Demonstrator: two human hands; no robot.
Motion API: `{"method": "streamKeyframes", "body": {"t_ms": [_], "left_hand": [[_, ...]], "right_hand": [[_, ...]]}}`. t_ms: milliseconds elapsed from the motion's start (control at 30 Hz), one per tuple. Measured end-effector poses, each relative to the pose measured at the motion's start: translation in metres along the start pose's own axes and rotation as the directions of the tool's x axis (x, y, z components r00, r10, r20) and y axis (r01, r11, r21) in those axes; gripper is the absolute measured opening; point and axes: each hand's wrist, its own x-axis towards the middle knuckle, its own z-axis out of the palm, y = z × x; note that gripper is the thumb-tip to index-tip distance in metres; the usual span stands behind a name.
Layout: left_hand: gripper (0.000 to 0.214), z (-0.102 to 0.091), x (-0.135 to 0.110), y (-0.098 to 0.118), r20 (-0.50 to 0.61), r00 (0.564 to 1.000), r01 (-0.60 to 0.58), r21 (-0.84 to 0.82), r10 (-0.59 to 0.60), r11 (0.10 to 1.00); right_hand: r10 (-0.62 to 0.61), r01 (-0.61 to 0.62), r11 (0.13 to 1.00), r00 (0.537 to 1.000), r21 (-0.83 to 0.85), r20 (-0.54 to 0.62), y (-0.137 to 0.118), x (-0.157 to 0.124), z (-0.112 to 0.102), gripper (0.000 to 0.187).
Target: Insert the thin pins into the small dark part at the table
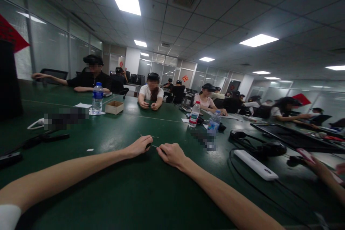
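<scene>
Over the green table (115,183), my left hand (138,147) is closed, and a small black object (148,146) shows at its fingertips. My right hand (171,154) sits just to the right with its fingers curled and pinched together. A thin pale strand or stick (154,146) spans the short gap between the two hands, its right end at the right fingertips. The fingers hide most of both things, so their exact kind cannot be made out. A scrap of white paper (90,150) lies left of my left forearm.
Bottles (97,99) (194,115) (214,123) and a small open box (114,107) stand farther back. To the right lie a white oblong device (256,164) with a cable, a black headset (258,143) and a black tray (296,137). Another person's hand holds a pink phone (306,155).
</scene>
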Motion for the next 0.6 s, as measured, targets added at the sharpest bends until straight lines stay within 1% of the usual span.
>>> {"method": "streamKeyframes", "body": {"t_ms": [67,167,233,333,367,433,533,600], "left_hand": [[0.021,-0.001,0.000,-0.002,0.058,0.998,-0.028,0.049,0.025,0.998],[0.023,-0.002,0.002,-0.004,0.086,0.996,-0.043,0.054,0.038,0.998],[0.025,-0.001,0.005,-0.005,0.059,0.998,-0.013,-0.016,0.014,1.000],[0.028,0.001,0.010,-0.008,-0.012,0.997,0.072,-0.194,-0.076,0.978],[0.028,0.001,0.011,-0.009,-0.022,0.995,0.090,-0.238,-0.098,0.967],[0.028,0.002,0.012,-0.010,-0.003,0.995,0.099,-0.269,-0.104,0.958],[0.029,0.001,0.011,-0.009,0.027,0.996,0.091,-0.262,-0.087,0.961],[0.031,0.001,0.010,-0.008,0.041,0.995,0.099,-0.264,-0.092,0.959]], "right_hand": [[-0.007,0.007,1.000,1.000,-0.008,-0.011,0.001,0.000,-0.001,0.045],[-0.030,0.030,0.999,0.999,-0.015,-0.019,0.002,-0.001,-0.003,0.044],[-0.098,0.098,0.995,0.995,-0.027,-0.003,-0.001,-0.002,-0.005,0.044],[-0.243,0.244,0.969,0.970,-0.030,0.023,-0.010,-0.002,-0.006,0.045],[-0.262,0.263,0.965,0.965,-0.023,0.019,-0.013,-0.001,-0.006,0.045],[-0.223,0.223,0.975,0.975,-0.002,-0.013,-0.017,0.002,-0.004,0.043],[-0.061,0.064,0.997,0.997,0.043,-0.051,-0.018,0.006,-0.001,0.042],[0.040,-0.037,0.997,0.998,0.066,-0.041,-0.015,0.008,0.001,0.042]]}}
